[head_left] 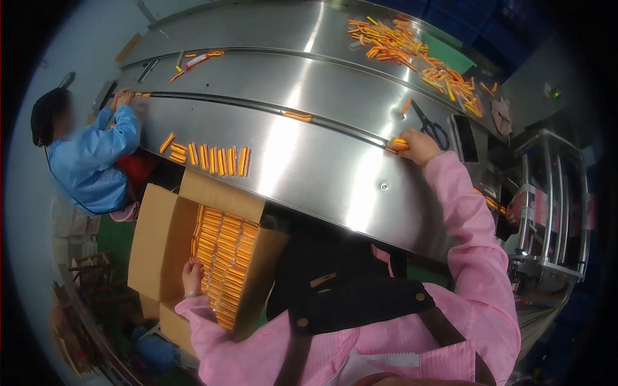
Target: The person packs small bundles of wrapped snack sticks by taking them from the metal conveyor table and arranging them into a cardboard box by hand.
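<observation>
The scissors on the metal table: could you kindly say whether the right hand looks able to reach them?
Probably yes: the scissors lie close beside the right hand with nothing visible between them, though its fingers hold orange sticks and might need to let go first.

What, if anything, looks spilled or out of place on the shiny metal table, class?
The jumbled heap of orange and yellow sticks at the table's far right: its pieces point every way, unlike the mostly aligned orange bundles near the brown cardboard box.
</observation>
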